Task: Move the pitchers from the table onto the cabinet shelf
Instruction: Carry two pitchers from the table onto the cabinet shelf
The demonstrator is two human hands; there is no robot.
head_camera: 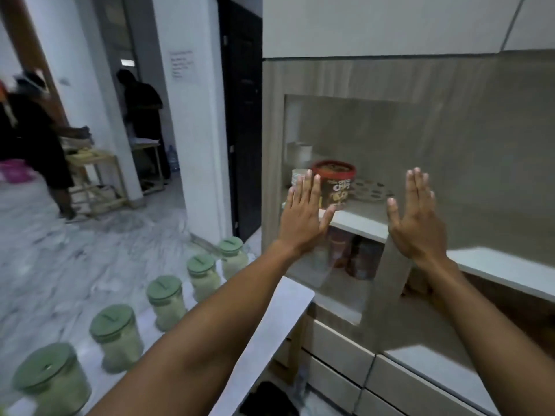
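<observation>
Both the left hand and the right hand are raised flat, fingers spread, empty, before the cabinet shelf. The five green-lidded pitchers line the worktop below and left, blurred, the nearest cut off.

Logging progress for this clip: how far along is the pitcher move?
Done: nothing visible. Five green-lidded pitchers stand in a row on the table, and the cabinet shelf holds only a choco chips tub and dishes. In hand: nothing; left hand and right hand are open and raised toward the cabinet. Left: all five pitchers.
</observation>
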